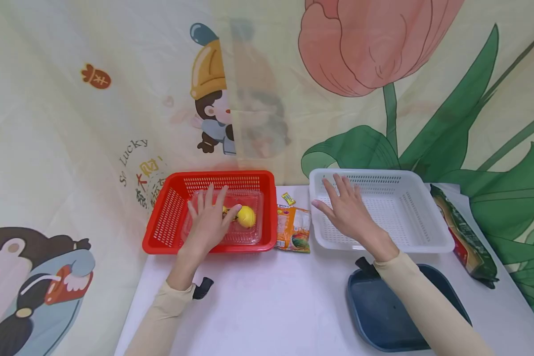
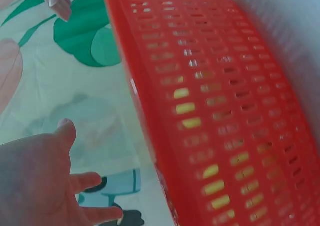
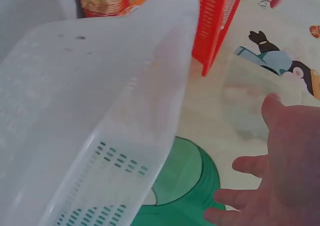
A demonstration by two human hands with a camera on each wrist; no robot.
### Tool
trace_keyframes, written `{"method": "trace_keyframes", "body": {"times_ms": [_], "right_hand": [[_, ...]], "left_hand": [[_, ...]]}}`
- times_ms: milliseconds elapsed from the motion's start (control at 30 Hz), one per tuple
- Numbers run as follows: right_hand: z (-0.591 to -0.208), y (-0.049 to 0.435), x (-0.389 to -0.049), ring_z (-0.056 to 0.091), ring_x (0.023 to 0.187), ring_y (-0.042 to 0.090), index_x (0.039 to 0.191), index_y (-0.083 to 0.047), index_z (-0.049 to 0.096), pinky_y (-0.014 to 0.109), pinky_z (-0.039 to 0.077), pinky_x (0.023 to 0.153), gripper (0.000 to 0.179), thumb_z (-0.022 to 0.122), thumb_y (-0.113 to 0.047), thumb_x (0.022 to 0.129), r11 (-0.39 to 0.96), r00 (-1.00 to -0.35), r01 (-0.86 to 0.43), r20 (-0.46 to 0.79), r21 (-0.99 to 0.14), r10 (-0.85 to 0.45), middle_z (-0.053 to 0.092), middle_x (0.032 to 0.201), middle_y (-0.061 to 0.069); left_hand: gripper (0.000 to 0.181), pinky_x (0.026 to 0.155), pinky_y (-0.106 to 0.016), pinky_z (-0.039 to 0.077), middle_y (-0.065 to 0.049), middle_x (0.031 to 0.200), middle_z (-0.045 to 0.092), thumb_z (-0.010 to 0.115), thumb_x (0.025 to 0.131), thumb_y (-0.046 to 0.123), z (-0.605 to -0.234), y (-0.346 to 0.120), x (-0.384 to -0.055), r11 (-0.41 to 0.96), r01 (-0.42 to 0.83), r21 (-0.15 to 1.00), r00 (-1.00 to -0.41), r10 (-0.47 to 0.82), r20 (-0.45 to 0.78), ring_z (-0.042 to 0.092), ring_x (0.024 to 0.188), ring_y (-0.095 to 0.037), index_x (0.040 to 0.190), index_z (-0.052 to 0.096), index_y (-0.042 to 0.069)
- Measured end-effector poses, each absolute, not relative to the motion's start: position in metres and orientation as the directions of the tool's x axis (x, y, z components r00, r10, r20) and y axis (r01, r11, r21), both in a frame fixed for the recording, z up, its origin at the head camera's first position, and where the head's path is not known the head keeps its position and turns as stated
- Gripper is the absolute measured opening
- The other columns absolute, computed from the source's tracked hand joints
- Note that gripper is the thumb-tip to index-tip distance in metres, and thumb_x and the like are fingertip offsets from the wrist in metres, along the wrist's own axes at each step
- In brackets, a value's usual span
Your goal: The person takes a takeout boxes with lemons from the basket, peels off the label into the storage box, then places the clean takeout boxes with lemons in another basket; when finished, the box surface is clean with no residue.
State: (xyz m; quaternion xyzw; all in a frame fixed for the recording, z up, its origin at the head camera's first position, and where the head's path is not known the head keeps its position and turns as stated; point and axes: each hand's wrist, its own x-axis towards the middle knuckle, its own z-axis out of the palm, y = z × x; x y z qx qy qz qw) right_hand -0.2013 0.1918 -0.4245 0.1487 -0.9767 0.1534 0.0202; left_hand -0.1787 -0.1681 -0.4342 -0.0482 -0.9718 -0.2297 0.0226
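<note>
My left hand [image 1: 207, 221] hovers over the red basket [image 1: 269, 237] with fingers spread, holding nothing. Inside that basket lies a clear plastic tray [image 1: 255, 237] with a round yellow thing [image 1: 246, 216] in it; more yellow shows behind my fingers, mostly hidden. In the left wrist view the hand [image 2: 40, 178] is above the basket's rim, apart from it. My right hand [image 1: 347, 210], also spread and holding nothing, is over the left part of the white basket [image 1: 427, 244]. The right wrist view shows that hand [image 3: 280, 161] beyond the white basket's wall [image 3: 145, 105].
Between the baskets lie an orange snack packet [image 1: 300, 227] and a small yellow wrapper [image 1: 288, 199]. A dark blue tray [image 1: 374, 316] sits under my right forearm. Right of the white basket is a long green packet [image 1: 471, 247]. A printed curtain [image 1: 267, 74] hangs behind the table.
</note>
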Motion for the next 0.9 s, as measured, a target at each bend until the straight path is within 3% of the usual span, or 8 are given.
{"method": "trace_keyframes", "body": {"times_ms": [467, 700, 900], "right_hand": [[-0.411, 0.149, -0.201, 0.016, 0.154, 0.042, 0.159, -0.009, 0.03, 0.066, 0.012, 0.124, 0.078, 0.055, -0.053, 0.1, 0.837, -0.937, -0.348, 0.134, -0.422, -0.322, 0.018, 0.168, 0.021], [-0.408, 0.125, -0.202, 0.031, 0.15, 0.04, 0.158, -0.013, 0.033, 0.062, 0.039, 0.113, 0.07, 0.062, -0.04, 0.1, 0.79, -0.929, -0.371, 0.179, -0.488, -0.325, 0.028, 0.165, 0.018], [-0.409, 0.108, -0.204, 0.039, 0.146, 0.035, 0.156, -0.012, 0.036, 0.053, 0.047, 0.11, 0.063, 0.061, -0.03, 0.102, 0.734, -0.923, -0.382, 0.193, -0.562, -0.332, 0.034, 0.162, 0.015]], "left_hand": [[0.084, 0.115, -0.08, 0.001, -0.027, 0.167, 0.009, 0.049, 0.1, 0.058, -0.432, -0.212, -0.171, 0.848, -0.009, 0.53, -1.0, -0.009, -0.001, 0.004, 0.152, -0.054, 0.163, 0.016, 0.012], [0.086, 0.113, -0.081, 0.007, -0.031, 0.164, 0.013, 0.046, 0.101, 0.06, -0.436, -0.229, -0.173, 0.839, -0.019, 0.544, -1.0, -0.026, 0.005, 0.01, 0.151, -0.053, 0.162, 0.016, 0.007], [0.084, 0.114, -0.079, 0.017, -0.033, 0.163, 0.015, 0.049, 0.102, 0.053, -0.438, -0.24, -0.178, 0.825, -0.049, 0.563, -0.999, -0.04, -0.028, 0.015, 0.15, -0.054, 0.161, 0.015, 0.004]]}}
